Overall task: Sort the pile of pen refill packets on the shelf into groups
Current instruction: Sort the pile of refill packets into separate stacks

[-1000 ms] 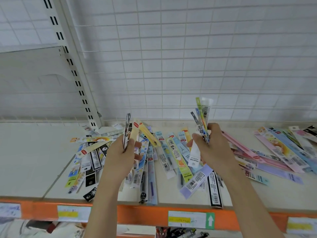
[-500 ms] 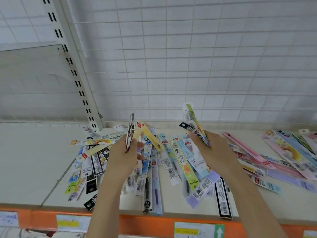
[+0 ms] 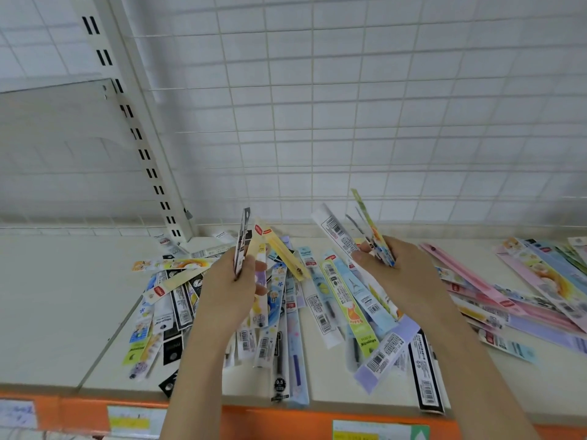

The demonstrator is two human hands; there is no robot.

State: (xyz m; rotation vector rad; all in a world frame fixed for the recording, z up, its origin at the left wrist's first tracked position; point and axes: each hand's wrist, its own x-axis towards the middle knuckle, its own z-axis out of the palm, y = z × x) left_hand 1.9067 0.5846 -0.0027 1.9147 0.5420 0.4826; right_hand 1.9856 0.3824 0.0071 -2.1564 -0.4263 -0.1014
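Cream shelf (image 3: 47,312) under loose refill packets (image 3: 346,309), more in both hands.

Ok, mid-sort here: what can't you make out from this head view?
- Packets under the left hand and right hand: covered by hands and forearms.
- Print on the pile: too small and blurred to read.
- Far-right packets: cut off by the frame edge.
- Shelf-edge labels: blurred, bottom cropped.
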